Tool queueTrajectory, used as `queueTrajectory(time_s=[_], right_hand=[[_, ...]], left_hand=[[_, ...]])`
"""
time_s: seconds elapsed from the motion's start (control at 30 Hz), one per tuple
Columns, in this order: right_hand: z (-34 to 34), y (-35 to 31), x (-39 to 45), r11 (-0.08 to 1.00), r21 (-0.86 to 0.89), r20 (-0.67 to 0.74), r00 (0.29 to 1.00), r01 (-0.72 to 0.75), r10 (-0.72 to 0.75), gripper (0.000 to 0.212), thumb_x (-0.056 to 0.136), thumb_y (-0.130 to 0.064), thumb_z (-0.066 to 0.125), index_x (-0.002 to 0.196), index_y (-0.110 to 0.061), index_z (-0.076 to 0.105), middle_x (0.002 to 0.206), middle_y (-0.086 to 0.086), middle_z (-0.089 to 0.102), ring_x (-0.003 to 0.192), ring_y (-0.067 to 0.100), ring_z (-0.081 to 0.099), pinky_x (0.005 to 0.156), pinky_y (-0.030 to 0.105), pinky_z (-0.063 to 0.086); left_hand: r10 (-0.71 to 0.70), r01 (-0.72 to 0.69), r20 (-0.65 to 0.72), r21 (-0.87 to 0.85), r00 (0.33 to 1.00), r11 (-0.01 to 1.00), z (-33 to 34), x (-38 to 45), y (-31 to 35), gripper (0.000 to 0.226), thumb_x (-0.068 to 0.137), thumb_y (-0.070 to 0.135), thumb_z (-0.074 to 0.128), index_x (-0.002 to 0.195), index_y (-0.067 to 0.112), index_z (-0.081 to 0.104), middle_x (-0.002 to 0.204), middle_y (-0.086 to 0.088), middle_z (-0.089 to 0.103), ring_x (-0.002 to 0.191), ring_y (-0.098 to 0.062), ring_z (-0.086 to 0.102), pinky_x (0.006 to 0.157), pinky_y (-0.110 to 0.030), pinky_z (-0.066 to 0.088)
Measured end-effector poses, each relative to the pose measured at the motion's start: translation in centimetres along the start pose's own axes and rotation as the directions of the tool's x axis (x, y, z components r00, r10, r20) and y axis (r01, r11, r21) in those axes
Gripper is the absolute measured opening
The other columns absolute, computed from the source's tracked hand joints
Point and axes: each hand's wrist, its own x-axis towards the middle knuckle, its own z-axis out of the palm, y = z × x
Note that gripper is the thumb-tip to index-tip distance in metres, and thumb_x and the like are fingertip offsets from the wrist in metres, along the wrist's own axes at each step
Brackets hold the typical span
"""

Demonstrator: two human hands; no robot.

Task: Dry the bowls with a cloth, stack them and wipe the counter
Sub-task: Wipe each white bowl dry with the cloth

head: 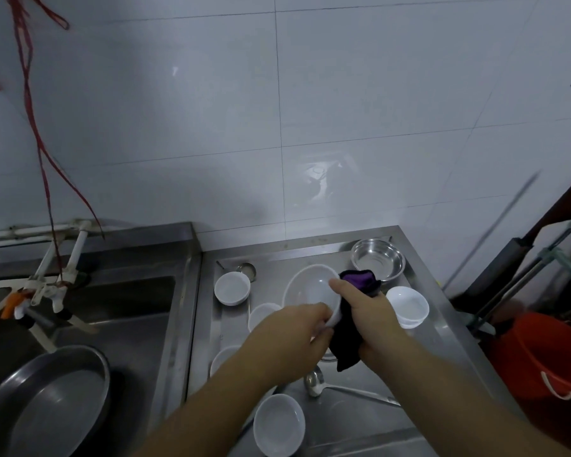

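Observation:
A white bowl [310, 288] is held tilted above the steel counter [350, 420]. My left hand [294, 338] grips its near rim. My right hand [366, 311] presses a dark purple cloth [360, 280] against the bowl's right side, thumb on the rim; the cloth hangs down below the hand. Other white bowls lie on the counter: one at the back left [232, 287], a short stack at the right [407, 306], one near the front [279, 423], and two partly hidden under my left arm [261, 313].
A steel bowl [378, 258] stands at the counter's back right. A metal ladle [315, 384] lies below my hands. A sink [80, 311] with taps and a large metal pan [47, 400] is on the left. An orange bucket [548, 354] stands right of the counter.

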Motion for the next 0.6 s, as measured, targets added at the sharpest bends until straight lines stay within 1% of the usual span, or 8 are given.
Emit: queueTrajectory(time_s=[0.1,0.17,0.23,0.3,0.37,0.43,0.5,0.6], right_hand=[[-1.5,0.3,0.5,0.991,0.11,0.001,0.997,-0.075,0.076,0.042,0.08,-0.025,0.089,0.112,-0.002,0.075,0.104,0.027,0.077,0.092,0.045,0.077,0.077,0.057,0.064],[-2.5,0.3,0.9,0.987,0.143,-0.011,0.997,-0.078,0.08,0.042,0.082,-0.026,0.087,0.113,0.0,0.074,0.105,0.023,0.079,0.093,0.042,0.078,0.086,0.061,0.062],[-3.6,0.1,1.1,0.985,0.163,-0.037,0.997,-0.058,0.065,0.041,0.083,-0.023,0.086,0.114,-0.001,0.074,0.107,0.022,0.079,0.096,0.043,0.077,0.091,0.067,0.058],[-4.9,-0.2,1.3,0.982,0.177,-0.04,0.997,-0.058,0.066,0.039,0.084,-0.022,0.084,0.117,-0.003,0.073,0.11,0.022,0.078,0.099,0.044,0.076,0.092,0.068,0.058],[-6.1,-0.5,1.6,0.982,0.175,-0.035,0.996,-0.073,0.08,0.04,0.087,-0.022,0.081,0.121,-0.003,0.072,0.113,0.022,0.078,0.104,0.044,0.075,0.093,0.066,0.058],[-7.5,-0.6,2.1,0.98,0.175,-0.042,0.994,-0.093,0.101,0.039,0.089,-0.021,0.079,0.123,-0.003,0.071,0.113,0.023,0.077,0.105,0.046,0.074,0.088,0.063,0.06],[-9.2,-1.0,2.7,0.979,0.172,-0.057,0.991,-0.11,0.121,0.037,0.088,-0.021,0.08,0.12,-0.003,0.072,0.111,0.023,0.078,0.102,0.046,0.075,0.079,0.058,0.062],[-11.7,-1.8,4.0,0.984,0.128,-0.073,0.989,-0.12,0.13,0.037,0.084,-0.02,0.083,0.115,-0.004,0.074,0.107,0.022,0.079,0.094,0.042,0.077,0.075,0.054,0.063]], left_hand=[[-0.07,0.046,-0.221,-0.112,0.973,0.993,1.3,0.7,0.0,0.026,0.105,0.043,0.053,0.129,0.036,0.061,0.118,0.013,0.066,0.103,-0.002,0.056,0.088,-0.019,0.043],[-0.215,0.13,-0.374,-0.24,0.902,0.962,2.5,1.4,-0.5,0.033,0.106,0.036,0.054,0.139,0.031,0.057,0.131,0.014,0.056,0.123,-0.004,0.046,0.106,-0.026,0.038],[-0.402,0.243,-0.295,-0.454,0.867,0.857,3.3,2.4,-0.7,0.035,0.109,0.034,0.05,0.144,0.03,0.053,0.133,0.015,0.055,0.127,-0.008,0.049,0.108,-0.028,0.041],[-0.483,0.299,-0.106,-0.665,0.869,0.684,4.4,3.1,-0.7,0.03,0.112,0.03,0.045,0.137,0.034,0.06,0.125,0.015,0.066,0.117,-0.012,0.062,0.099,-0.027,0.052],[-0.546,0.327,0.081,-0.869,0.834,0.371,5.1,3.9,-0.4,0.029,0.111,0.023,0.049,0.131,0.029,0.07,0.117,0.003,0.076,0.109,-0.022,0.072,0.09,-0.036,0.063],[-0.564,0.342,0.223,-0.933,0.795,0.113,5.6,4.5,0.1,0.026,0.109,0.019,0.056,0.121,0.028,0.077,0.112,-0.005,0.08,0.103,-0.029,0.077,0.079,-0.036,0.065],[-0.55,0.347,0.268,-0.937,0.791,0.043,6.4,5.2,0.7,0.025,0.108,0.017,0.058,0.116,0.029,0.079,0.107,-0.004,0.081,0.095,-0.029,0.08,0.075,-0.035,0.065],[-0.559,0.354,0.262,-0.933,0.786,0.06,7.8,6.6,2.0,0.021,0.108,0.019,0.06,0.118,0.028,0.076,0.107,-0.004,0.082,0.093,-0.026,0.081,0.076,-0.037,0.066]])
